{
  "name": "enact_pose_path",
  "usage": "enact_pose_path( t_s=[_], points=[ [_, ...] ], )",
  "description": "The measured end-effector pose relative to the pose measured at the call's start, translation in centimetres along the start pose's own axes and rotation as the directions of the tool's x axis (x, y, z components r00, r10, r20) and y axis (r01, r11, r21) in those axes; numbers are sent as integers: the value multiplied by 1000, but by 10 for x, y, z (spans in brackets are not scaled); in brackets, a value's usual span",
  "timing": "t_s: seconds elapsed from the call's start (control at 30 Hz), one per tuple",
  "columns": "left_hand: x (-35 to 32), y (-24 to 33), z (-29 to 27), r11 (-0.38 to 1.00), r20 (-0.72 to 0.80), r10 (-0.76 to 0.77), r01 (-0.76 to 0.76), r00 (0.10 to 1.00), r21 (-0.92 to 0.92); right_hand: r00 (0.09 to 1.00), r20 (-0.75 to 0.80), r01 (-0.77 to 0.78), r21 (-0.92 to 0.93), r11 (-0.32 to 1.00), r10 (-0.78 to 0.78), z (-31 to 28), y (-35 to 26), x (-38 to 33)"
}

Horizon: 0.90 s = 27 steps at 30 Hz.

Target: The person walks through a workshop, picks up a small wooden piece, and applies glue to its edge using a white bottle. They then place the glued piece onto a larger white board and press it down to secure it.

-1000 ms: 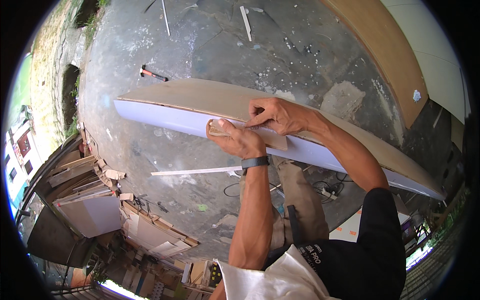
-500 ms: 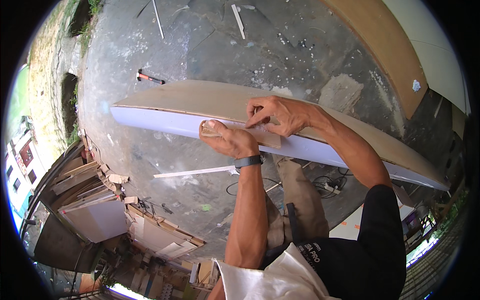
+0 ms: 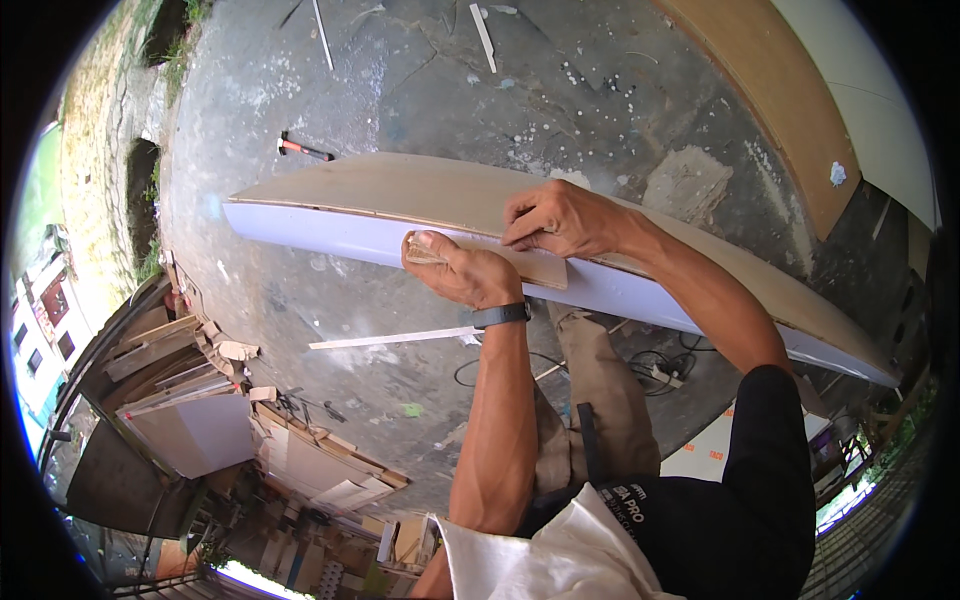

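A long, curved wooden panel (image 3: pixel 400 188) with a lilac side face (image 3: pixel 320 230) stretches across in front of me. My left hand (image 3: pixel 470 275) is closed around a short flat piece of wood (image 3: pixel 543 268) lying along the panel's near side. The wood's left end shows under my thumb. Above it, my right hand (image 3: pixel 560 220) is pinched at the panel's near edge, beside the wood. Whatever its fingertips hold is hidden or too small to make out.
A hammer (image 3: pixel 304 149) with a red and black handle lies on the concrete floor beyond the panel. A long pale strip (image 3: pixel 395 338) and black cable (image 3: pixel 655 372) lie nearer. Boards (image 3: pixel 195 435) are stacked at left; a large brown curved panel (image 3: pixel 775 110) stands at far right.
My right fingers have drawn closer together at the panel's edge, and the hand is slightly higher. My left hand keeps its hold on the wood, almost unmoved.
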<state>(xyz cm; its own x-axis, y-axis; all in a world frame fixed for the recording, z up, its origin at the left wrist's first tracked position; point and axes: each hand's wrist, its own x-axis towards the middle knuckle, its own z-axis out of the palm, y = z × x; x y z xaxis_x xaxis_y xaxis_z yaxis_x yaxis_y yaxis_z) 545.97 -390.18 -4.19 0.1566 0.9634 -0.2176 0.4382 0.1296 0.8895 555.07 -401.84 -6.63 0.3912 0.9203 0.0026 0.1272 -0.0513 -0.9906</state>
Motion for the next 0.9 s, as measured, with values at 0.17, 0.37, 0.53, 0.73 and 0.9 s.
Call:
enact_pose_path(
  t_s=[0.17,0.37,0.53,0.73,0.9],
  points=[
    [-3,2,3,1000,-23,7,-7,1000,21,994,-21,103,17,995,-103,16,15,41],
    [1,-3,0,995,2,49,-49,999,84,990,65,132,-62,989,-128,17,14,58],
    [-1,3,0,997,-10,8,-7,1000,82,997,74,6,56,998,-11,9,8,33],
    [1,2,0,994,4,62,-62,998,89,990,110,-106,170,980,88,0,8,26],
    [0,0,1,998,7,40,-40,999,46,998,63,-24,117,993,17,11,16,41]
  ],
)
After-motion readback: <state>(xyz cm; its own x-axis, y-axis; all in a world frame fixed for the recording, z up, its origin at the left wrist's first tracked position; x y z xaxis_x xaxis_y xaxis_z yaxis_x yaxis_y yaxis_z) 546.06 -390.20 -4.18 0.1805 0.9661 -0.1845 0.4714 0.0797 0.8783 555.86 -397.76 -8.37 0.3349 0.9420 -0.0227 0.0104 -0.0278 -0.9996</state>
